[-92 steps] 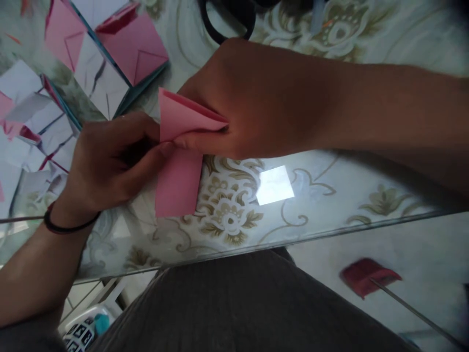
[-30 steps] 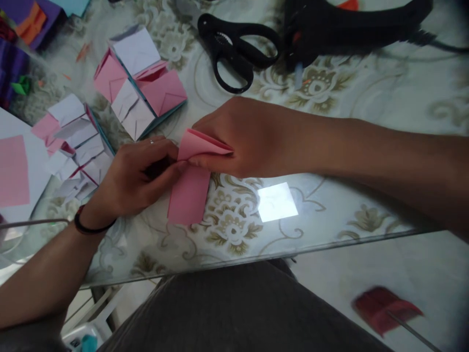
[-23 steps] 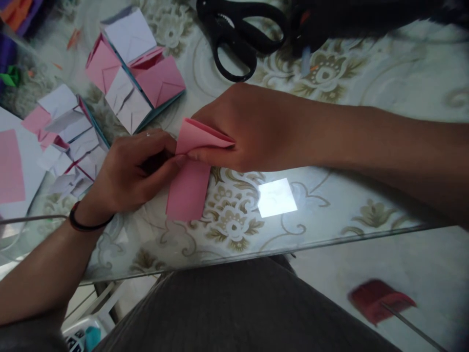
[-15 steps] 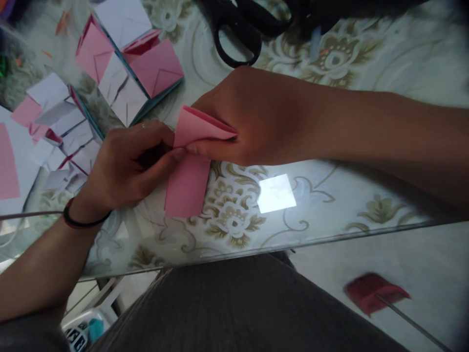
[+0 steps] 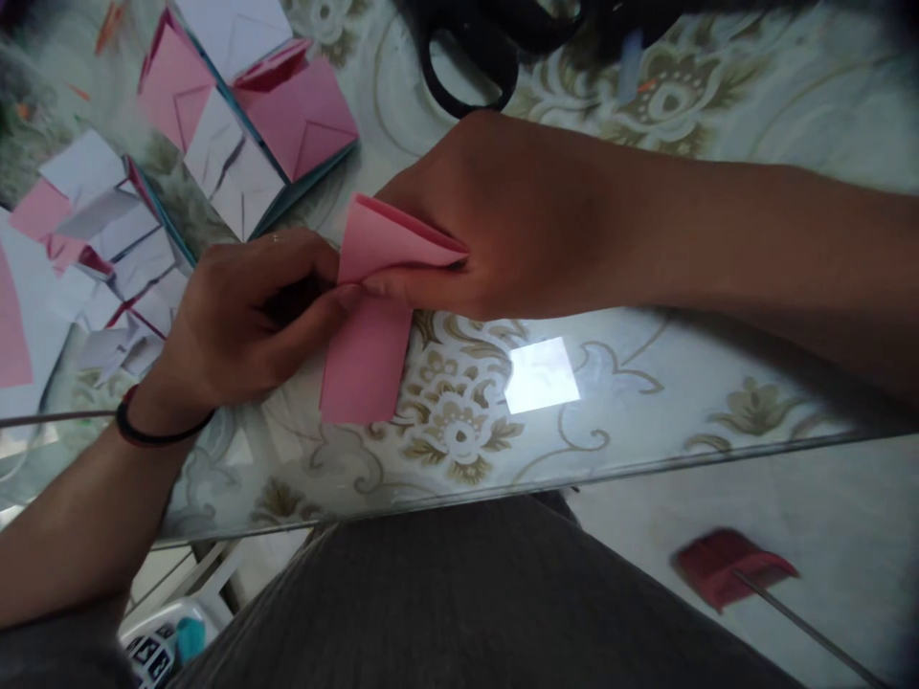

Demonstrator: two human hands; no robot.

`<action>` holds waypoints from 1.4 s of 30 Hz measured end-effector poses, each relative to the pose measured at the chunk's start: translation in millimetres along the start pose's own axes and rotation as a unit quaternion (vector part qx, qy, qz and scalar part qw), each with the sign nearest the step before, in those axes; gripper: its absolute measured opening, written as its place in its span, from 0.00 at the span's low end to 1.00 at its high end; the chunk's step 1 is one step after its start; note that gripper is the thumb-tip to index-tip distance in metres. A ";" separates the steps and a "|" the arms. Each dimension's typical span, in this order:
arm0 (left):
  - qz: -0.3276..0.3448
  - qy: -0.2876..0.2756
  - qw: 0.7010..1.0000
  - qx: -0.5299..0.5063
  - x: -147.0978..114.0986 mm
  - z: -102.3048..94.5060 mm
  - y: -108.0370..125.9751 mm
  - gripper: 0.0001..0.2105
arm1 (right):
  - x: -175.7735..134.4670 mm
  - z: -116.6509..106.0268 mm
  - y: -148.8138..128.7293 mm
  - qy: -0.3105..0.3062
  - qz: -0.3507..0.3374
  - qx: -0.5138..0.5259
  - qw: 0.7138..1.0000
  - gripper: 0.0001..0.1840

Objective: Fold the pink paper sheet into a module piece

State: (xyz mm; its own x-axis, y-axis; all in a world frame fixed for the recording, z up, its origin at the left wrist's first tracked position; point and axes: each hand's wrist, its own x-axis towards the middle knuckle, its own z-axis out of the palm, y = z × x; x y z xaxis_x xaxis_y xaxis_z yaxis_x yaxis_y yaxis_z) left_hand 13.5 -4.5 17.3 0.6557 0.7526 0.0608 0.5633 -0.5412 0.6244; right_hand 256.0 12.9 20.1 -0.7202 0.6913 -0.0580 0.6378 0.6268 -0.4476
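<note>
A strip of pink paper (image 5: 366,368), folded over at its upper end, is between my two hands just above the table. My left hand (image 5: 251,321) pinches its left edge between thumb and fingers. From the other side my right hand (image 5: 474,230) grips the folded part, its thumb pressed along the paper and meeting my left thumb. The right fingers are mostly hidden behind the paper and the hand. Beyond my left hand lie a larger pink and white folded paper piece (image 5: 305,120) with a teal edge and a smaller one (image 5: 144,263).
Black-handled scissors (image 5: 470,72) lie beyond my right hand. White and pink paper sheets (image 5: 35,316) are at the far left. The glass-topped, flower-patterned table (image 5: 610,411) ends at a front edge near my lap. A red dustpan (image 5: 732,569) is on the floor at right.
Both hands keep the same grip on the pink paper, whose fold looks unchanged. The view has shifted slightly, so the paper pieces and scissors appear a little higher.
</note>
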 end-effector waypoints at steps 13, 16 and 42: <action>-0.011 -0.003 1.000 0.002 -0.4 -0.9 2.2 0.10 | 0.4 -0.1 -1.7 -0.004 0.004 -0.002 1.000 0.18; -0.007 -0.005 1.000 0.010 -0.3 -1.1 2.3 0.10 | 0.3 -1.3 -1.5 -0.011 0.004 -0.006 1.000 0.18; -0.013 0.002 1.000 0.016 -1.1 -0.4 2.0 0.12 | 3.4 2.6 -3.2 -0.005 0.017 -0.005 1.000 0.21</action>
State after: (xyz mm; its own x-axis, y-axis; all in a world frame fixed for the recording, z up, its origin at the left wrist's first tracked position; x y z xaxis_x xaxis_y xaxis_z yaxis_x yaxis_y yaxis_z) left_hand 13.7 -6.2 18.8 0.6389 0.7678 0.0476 0.5963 -0.5334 0.5999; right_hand 250.8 12.3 19.0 -0.7015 0.7079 -0.0820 0.6637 0.6070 -0.4372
